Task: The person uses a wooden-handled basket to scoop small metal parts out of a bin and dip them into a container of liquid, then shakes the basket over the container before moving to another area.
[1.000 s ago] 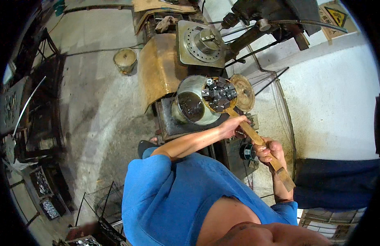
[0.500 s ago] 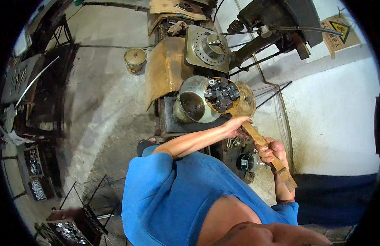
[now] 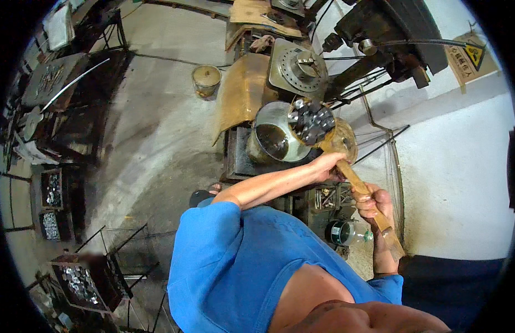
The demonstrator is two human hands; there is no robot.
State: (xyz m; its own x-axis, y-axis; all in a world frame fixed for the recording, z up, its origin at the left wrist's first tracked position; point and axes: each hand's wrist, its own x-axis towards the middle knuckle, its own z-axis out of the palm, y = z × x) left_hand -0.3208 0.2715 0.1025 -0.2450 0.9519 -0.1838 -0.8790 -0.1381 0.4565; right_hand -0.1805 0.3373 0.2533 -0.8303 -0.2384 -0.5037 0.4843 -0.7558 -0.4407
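Note:
My left hand (image 3: 330, 165) is closed round the upper part of a flat wooden handle (image 3: 354, 178), close to the round container it belongs to. Lower down that handle, my right hand (image 3: 373, 204) is wrapped round it. Together they hold a wooden-handled scoop (image 3: 323, 145) with a brownish rim. Inside it lie several dark, shiny metal blocks (image 3: 312, 121), smeared by motion. The scoop sits at the right rim of a metal bucket (image 3: 296, 150), which has dark liquid (image 3: 272, 140) in its bottom. Whether scoop and bucket touch, I cannot tell.
Beyond the bucket stands a machine table with a round chuck (image 3: 304, 65); a machine head (image 3: 379, 39) overhangs at right. A bent brown sheet (image 3: 240, 91) is beside it. A lidded pail (image 3: 206, 80) stands on the floor. A clear plastic bottle (image 3: 349, 233) lies below my hands.
The whole view has shifted, with the scene sliding slightly right. The metal blocks have gone from sharp to blurred as the scoop moves. Both hands keep their grip on the handle.

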